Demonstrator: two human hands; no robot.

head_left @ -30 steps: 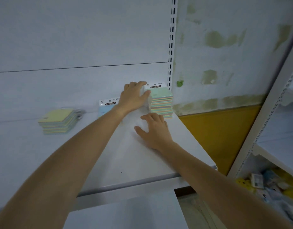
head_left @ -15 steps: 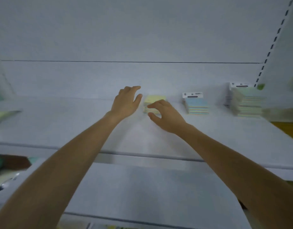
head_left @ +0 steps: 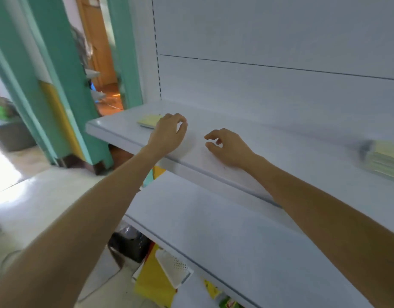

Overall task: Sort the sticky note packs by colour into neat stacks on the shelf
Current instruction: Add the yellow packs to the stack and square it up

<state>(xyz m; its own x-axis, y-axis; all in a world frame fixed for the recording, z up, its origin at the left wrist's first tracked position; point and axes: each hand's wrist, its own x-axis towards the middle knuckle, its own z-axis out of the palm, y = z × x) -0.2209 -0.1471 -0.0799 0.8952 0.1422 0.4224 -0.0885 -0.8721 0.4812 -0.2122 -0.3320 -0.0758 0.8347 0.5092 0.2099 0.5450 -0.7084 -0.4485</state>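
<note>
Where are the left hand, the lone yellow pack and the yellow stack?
left hand (head_left: 168, 135): head view, back of hand.
lone yellow pack (head_left: 149, 120): head view, top face.
yellow stack (head_left: 386, 162): head view, blurred side.

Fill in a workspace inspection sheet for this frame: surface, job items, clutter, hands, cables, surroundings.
Surface: white shelf, mostly bare.
Job's things: yellow pack lying flat near the shelf's left end; blurred yellow-green stack at the right edge.
Clutter: yellow sheet and white perforated tray on the floor below.
Hands: left hand beside the yellow pack, fingers curled, empty; right hand over the shelf, empty.
Cables: thin cord on the floor.
Surroundings: teal door frame, open doorway behind.
</note>
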